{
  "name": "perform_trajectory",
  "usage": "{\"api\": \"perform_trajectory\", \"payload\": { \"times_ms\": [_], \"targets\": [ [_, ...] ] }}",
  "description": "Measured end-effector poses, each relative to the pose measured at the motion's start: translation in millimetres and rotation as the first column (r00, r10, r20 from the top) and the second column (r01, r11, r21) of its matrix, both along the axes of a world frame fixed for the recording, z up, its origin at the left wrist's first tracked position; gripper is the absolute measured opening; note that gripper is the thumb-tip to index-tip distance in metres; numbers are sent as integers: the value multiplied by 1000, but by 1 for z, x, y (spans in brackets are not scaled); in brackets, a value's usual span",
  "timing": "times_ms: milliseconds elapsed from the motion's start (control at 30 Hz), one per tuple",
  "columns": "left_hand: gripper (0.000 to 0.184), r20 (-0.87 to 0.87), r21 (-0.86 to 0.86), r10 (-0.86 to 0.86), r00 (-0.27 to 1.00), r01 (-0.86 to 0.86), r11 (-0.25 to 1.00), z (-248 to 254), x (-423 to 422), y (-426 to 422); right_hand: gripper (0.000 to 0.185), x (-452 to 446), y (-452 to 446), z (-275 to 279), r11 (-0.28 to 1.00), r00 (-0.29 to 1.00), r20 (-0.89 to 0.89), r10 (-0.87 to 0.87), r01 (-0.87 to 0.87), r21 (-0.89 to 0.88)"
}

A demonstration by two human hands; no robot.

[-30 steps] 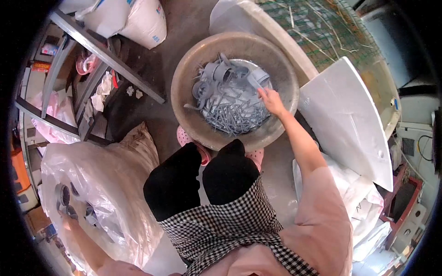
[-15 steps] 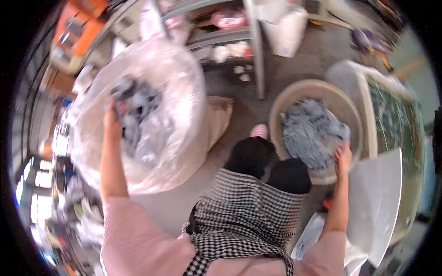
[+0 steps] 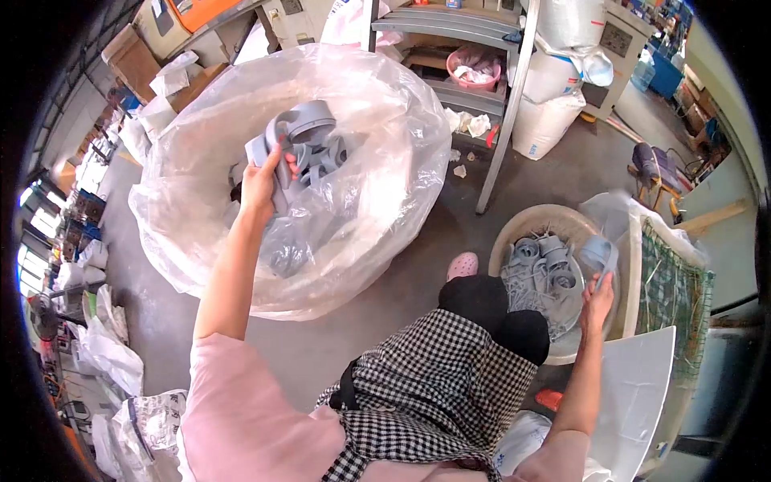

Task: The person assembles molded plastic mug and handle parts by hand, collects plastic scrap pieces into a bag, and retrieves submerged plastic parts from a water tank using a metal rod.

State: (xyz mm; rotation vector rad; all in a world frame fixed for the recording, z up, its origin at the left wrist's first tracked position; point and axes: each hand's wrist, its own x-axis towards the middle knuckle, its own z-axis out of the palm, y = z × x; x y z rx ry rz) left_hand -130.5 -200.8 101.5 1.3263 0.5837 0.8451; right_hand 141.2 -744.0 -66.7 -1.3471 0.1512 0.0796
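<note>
My left hand (image 3: pixel 261 189) is closed around grey-blue moulded plastic pieces with curved, ring-like bands (image 3: pixel 309 120), held above the mouth of a large clear plastic bag (image 3: pixel 385 233). More such grey pieces (image 3: pixel 321 165) lie inside the bag, partly behind its folds. On the right, my right hand (image 3: pixel 597 301) grips a single grey-blue plastic ring piece (image 3: pixel 598 253) by its lower end, over the edge of a round beige tub (image 3: pixel 506 233). Several ring pieces (image 3: pixel 554 253) and a heap of thin grey plastic strips (image 3: pixel 526 297) are in the tub.
A metal step rack (image 3: pixel 494 153) with a pink basket (image 3: pixel 474 68) stands ahead, beside stacked white sacks (image 3: pixel 550 120). Right of the tub are a netted bin (image 3: pixel 671 281) and a white panel (image 3: pixel 634 394). White bags (image 3: pixel 108 345) lie at far left.
My left hand has moved right across the bag, and the grey pieces in it now show clearly. My right hand stays by the tub with its ring piece. The view has shifted.
</note>
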Motion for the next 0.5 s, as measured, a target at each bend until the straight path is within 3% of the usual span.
{"api": "perform_trajectory", "payload": {
  "times_ms": [67, 133, 267, 333, 400, 467, 500],
  "targets": [
    [28, 45, 13, -92, 995, 91, 996, 0, 4, -9, 32, -20, 37, 50, 985, 988, 78, 132, -122, -125],
    [28, 23, 124, -170, 985, 166, 978, 16, 16, -44, 23, -19, 70, 66, 967, 956, 156, 247, -234, -98],
    [21, 14, 225, -299, 954, 288, 931, 17, 51, -100, 22, -46, 156, 121, 898, 863, 286, 417, -439, 13],
    [19, -43, 266, -275, 961, 276, 923, 19, 72, -135, 18, -62, 200, 142, 847, 832, 339, 440, -509, 151],
    [20, 97, 202, -339, 936, 315, 927, 10, 95, -166, 17, -79, 239, 149, 826, 801, 419, 427, -534, 181],
    [23, 120, 375, -250, 961, 189, 908, -13, 119, -186, 14, -84, 263, 141, 859, 802, 408, 435, -506, 79],
    [24, 120, 350, -206, 971, 153, 924, -11, 122, -192, 12, -94, 270, 149, 867, 835, 403, 375, -470, 168]
  ]
}}
